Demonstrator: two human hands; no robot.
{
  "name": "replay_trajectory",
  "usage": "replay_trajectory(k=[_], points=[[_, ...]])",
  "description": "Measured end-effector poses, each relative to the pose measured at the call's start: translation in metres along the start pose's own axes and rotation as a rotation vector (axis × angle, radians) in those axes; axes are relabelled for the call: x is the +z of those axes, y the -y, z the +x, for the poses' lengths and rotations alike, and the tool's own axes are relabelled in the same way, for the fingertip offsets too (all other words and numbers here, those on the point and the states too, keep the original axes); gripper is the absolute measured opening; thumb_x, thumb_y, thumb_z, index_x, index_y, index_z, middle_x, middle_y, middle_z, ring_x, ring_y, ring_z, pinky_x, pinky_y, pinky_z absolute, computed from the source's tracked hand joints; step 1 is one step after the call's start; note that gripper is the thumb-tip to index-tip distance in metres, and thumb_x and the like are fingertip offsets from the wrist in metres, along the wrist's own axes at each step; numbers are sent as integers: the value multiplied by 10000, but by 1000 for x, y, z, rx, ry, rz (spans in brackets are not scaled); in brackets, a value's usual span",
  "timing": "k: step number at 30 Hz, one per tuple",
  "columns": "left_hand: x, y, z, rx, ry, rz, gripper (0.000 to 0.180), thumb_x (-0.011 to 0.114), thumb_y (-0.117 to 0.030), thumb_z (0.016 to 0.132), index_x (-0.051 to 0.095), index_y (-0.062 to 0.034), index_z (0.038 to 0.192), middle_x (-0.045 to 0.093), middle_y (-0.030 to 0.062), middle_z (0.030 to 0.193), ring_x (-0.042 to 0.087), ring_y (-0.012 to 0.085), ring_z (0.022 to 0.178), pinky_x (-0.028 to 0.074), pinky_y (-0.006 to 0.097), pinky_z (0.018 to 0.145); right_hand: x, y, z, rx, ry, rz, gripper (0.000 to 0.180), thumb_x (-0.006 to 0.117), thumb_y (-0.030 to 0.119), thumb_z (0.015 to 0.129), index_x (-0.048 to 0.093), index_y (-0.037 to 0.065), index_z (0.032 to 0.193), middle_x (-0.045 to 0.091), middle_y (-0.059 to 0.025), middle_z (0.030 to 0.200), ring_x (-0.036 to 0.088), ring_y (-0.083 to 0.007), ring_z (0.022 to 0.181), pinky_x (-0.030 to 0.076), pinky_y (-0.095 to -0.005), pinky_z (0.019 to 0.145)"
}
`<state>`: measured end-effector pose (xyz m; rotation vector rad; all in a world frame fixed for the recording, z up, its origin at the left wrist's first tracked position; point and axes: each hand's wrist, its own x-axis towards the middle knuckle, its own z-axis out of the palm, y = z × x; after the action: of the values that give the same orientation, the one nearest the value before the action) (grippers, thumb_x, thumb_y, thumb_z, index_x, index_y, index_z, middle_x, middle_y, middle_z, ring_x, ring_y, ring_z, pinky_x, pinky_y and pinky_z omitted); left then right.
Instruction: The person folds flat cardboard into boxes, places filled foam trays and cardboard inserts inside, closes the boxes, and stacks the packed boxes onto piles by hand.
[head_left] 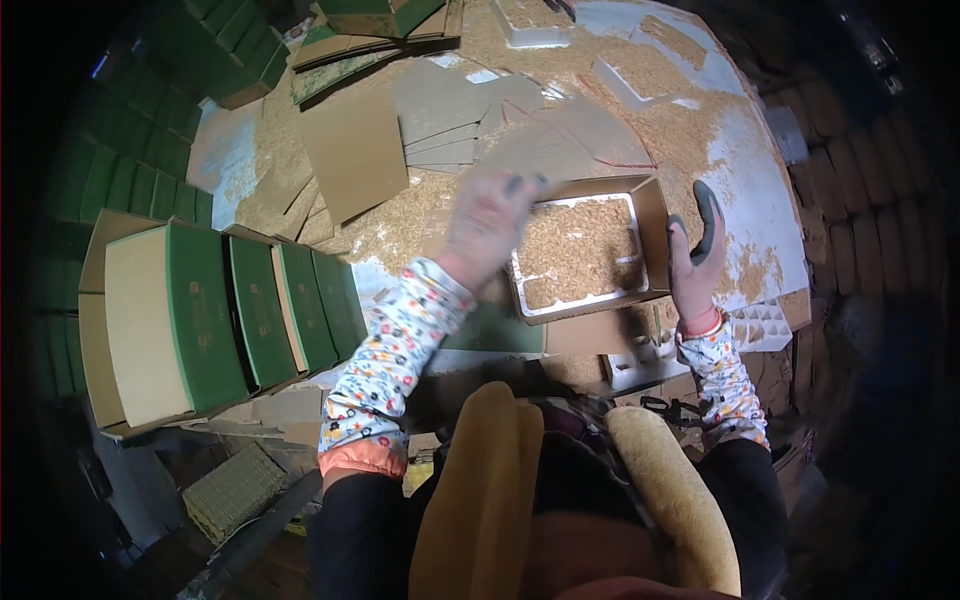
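Nearest, at six o'clock, lie the person's lap and patterned sleeves. The left hand (487, 222), blurred, hovers over the left end of the open cardboard box (655, 225); whether its fingers are spread or closed I cannot tell. The right hand (697, 262), gloved, stands at the box's right wall with fingers spread, holding nothing. The box sits mid-desk holding a white tray (575, 300) filled with loose husk. It looks light but floppy and spill-prone; gripping both short walls, kept level, seems best. At nine o'clock stand green boxes (262, 312); at twelve, flat cardboard sheets (355, 150) on the husk-strewn desk (745, 170).
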<state>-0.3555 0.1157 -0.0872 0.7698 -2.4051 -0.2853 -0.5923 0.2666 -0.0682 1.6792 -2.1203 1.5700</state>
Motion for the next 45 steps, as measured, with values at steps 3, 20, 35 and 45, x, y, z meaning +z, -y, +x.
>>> replay_trajectory(k=[3,20,35,45], points=[[89,-75,-41,211,647,81,282,563,-192,817,603,-148,1093,591,105,1024,585,270,1012,471,416,866,3,-4,-6,-91,253,-128,511,582,172,865,472,17,1339,460,-193,1383,463,-370,1231,322,-433,1085],[170,-14,-80,-1041,-36,-345,697,745,-341,813,433,63,1287,573,208,1214,604,262,1038,497,339,884,54,-214,15,502,1141,543,688,781,288,768,470,-44,1284,637,-123,1087,591,-183,964,484,-316,863],[-233,-49,-199,-31,-744,556,618,645,-252,856,401,48,1339,452,225,1314,490,374,1180,367,446,1038,31,-3,-26,947,596,1483,502,500,290,970,404,20,1383,534,-116,1313,546,-242,1168,422,-369,1031],[-371,199,-307,-458,-1688,-468,490,477,-392,989,557,51,1184,591,113,1187,582,239,985,464,337,886,219,408,29,383,907,1078,901,661,577,768,341,-7,1375,562,-187,1132,575,-302,961,486,-443,839]])
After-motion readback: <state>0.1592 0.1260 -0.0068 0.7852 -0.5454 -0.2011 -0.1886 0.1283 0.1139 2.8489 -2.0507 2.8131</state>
